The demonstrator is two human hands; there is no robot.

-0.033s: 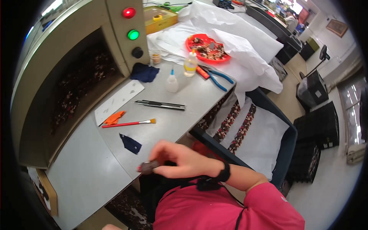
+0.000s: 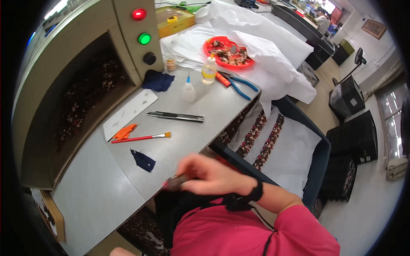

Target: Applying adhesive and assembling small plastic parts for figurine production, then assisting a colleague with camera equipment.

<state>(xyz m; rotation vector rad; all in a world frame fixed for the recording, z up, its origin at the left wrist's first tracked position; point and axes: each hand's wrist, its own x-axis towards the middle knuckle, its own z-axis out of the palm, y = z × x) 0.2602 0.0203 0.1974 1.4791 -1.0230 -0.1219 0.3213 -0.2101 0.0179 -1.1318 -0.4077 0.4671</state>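
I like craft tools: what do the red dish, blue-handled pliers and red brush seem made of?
Red dish: probably plastic; its colour is even and smooth. Blue-handled pliers: dark head, likely metal; blue grips, perhaps plastic or rubber coating. Red brush: smooth red handle, perhaps painted wood; silvery band that looks like metal; tan bristles, natural or synthetic, I can't tell.

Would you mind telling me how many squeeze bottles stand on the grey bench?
2: a whitish bottle with a blue tip, and a clear, yellow-marked bottle farther right, near the blue-handled pliers.

Workshop, grey workbench [image 2: 181, 141], machine [image 2: 128, 30] (red lamp [image 2: 139, 14] and green lamp [image 2: 144, 39] lit), pliers [image 2: 241, 91], brush [image 2: 136, 139]
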